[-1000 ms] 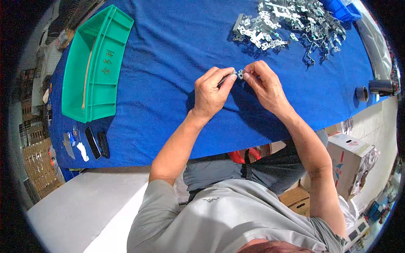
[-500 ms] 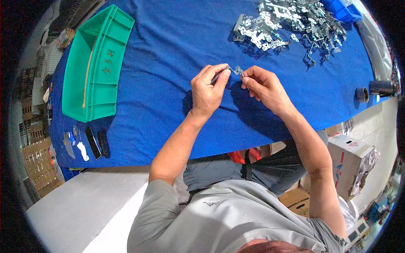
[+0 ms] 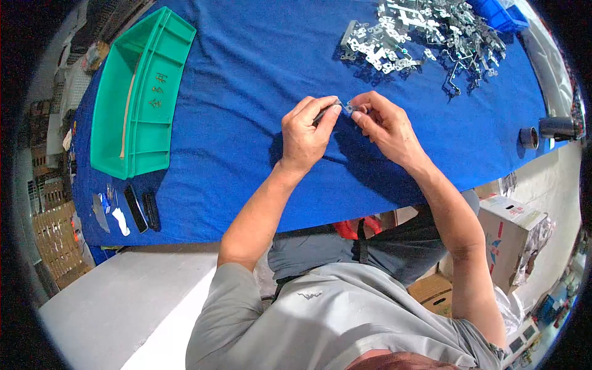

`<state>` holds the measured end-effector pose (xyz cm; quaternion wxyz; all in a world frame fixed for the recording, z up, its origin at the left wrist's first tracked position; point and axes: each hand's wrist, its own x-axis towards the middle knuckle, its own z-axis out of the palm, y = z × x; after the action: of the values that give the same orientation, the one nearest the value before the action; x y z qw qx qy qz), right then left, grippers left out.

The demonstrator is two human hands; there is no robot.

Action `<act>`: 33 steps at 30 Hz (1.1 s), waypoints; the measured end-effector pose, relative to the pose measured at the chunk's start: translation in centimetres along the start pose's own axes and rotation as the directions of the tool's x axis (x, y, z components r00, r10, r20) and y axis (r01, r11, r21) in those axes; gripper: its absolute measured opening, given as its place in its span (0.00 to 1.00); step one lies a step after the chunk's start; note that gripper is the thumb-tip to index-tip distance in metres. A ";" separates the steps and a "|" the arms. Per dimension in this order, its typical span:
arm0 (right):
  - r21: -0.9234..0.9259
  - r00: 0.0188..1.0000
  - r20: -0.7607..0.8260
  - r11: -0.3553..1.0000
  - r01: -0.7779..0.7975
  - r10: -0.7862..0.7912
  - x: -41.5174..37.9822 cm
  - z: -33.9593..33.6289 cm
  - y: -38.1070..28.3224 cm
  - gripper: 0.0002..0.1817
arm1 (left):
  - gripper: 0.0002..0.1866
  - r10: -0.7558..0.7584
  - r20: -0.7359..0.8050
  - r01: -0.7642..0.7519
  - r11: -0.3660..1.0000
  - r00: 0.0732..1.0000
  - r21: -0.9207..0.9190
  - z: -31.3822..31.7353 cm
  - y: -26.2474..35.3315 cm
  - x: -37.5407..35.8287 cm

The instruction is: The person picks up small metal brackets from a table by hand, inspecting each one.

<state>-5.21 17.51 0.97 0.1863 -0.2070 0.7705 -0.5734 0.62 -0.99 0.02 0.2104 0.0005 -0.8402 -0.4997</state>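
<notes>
Over the blue cloth, my left hand (image 3: 306,134) is closed, pinching a slim dark piece (image 3: 319,116) between thumb and index finger; the fingers cover most of it. My right hand (image 3: 391,128) faces it, thumb and forefinger closed on a small silvery metal bracket (image 3: 348,107). The bracket sits in the narrow gap between the two hands, its left end close to the left fingertips. Beyond the hands, towards the back right, lies a loose heap of similar metal brackets (image 3: 394,52), some silvery and some darker.
A green plastic crate (image 3: 161,92) stands at the left. Near the front left edge lie a black phone-like slab (image 3: 136,208) and a white scrap (image 3: 121,222). Blue bins (image 3: 502,17) stand at the back right; a dark cup-like cylinder (image 3: 528,138) is at the right edge.
The bracket has turned slightly and sits lower between the fingers. My right hand's fingers have shifted, and my left hand has moved slightly right.
</notes>
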 end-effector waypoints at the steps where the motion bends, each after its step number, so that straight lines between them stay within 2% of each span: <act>1: -0.027 1.000 0.006 1.000 0.003 -0.003 0.0 0.0 0.0 0.11 | 0.08 -0.004 0.024 0.003 1.000 1.000 0.023 0.0 0.1 0.0; 2: -0.054 1.000 0.013 0.999 0.006 -0.006 0.1 0.0 0.0 0.10 | 0.08 -0.004 0.024 0.003 1.000 1.000 0.022 0.1 -0.1 0.0; 4: -0.059 1.000 0.010 0.998 0.020 -0.019 0.0 0.0 -0.2 0.09 | 0.06 0.118 -0.031 -0.117 0.993 0.993 0.007 0.5 -0.4 0.1; 6: -0.063 0.999 0.008 0.997 0.033 -0.033 0.0 0.0 -0.3 0.08 | 0.06 0.122 -0.016 -0.121 0.992 0.992 0.021 0.4 -0.2 0.1; 9: -0.165 0.993 -0.031 0.981 0.107 -0.114 0.0 -0.1 -0.2 0.07 | 0.06 0.132 -0.002 -0.132 0.991 0.991 0.034 0.5 -0.2 0.1; 11: -0.183 0.966 -0.100 0.959 0.217 -0.238 0.3 -0.2 0.4 0.08 | 0.06 0.138 -0.004 -0.138 0.990 0.990 0.036 0.4 -0.2 0.0; 12: -0.183 0.966 -0.099 0.959 0.218 -0.238 0.4 -0.2 0.4 0.08 | 0.06 0.117 0.000 -0.117 0.993 0.993 0.032 0.4 -0.1 0.0; 14: 0.062 0.971 -0.183 0.984 0.167 -0.153 0.4 -0.3 0.5 0.09 | 0.06 0.096 0.005 -0.096 0.995 0.995 0.029 0.4 -0.1 0.0; 15: 0.101 0.982 -0.173 0.991 0.089 -0.071 0.4 -0.4 0.5 0.10 | 0.06 0.075 -0.021 -0.075 0.997 0.997 0.007 0.4 -0.2 0.1; 16: 0.101 0.982 -0.174 0.991 0.090 -0.071 0.4 -0.5 0.4 0.10 | 0.07 0.054 -0.046 -0.055 0.998 0.997 -0.016 0.4 -0.4 0.0; 17: 0.166 0.995 -0.098 0.986 -0.010 0.026 0.3 -0.6 0.2 0.11 | 0.07 0.055 -0.046 -0.056 0.998 0.997 -0.016 0.4 -0.5 0.0; 18: 0.222 0.993 -0.014 0.968 -0.114 0.121 0.2 -0.7 -0.1 0.11 | 0.08 -0.010 -0.054 0.008 0.999 0.998 -0.038 0.2 -0.6 0.0; 19: 0.222 0.993 -0.015 0.968 -0.113 0.120 0.2 -0.8 -0.4 0.11 | 0.09 -0.074 -0.062 0.070 0.996 0.995 -0.060 0.1 -0.6 0.0; 21: 0.202 0.959 0.152 0.942 -0.268 0.240 0.1 -0.8 -1.1 0.12 | 0.09 -0.072 -0.062 0.069 0.996 0.995 -0.056 0.0 -0.6 0.0; 33: 0.110 0.975 0.133 0.975 -0.193 0.178 0.0 -0.3 -0.9 0.09 | 0.08 -0.058 -0.044 0.055 0.997 0.997 -0.061 -0.1 -0.2 0.1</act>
<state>-5.28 17.53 1.89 0.2984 -0.1569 0.7371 -0.5856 0.54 -1.18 -0.14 0.2152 0.0294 -0.8197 -0.5301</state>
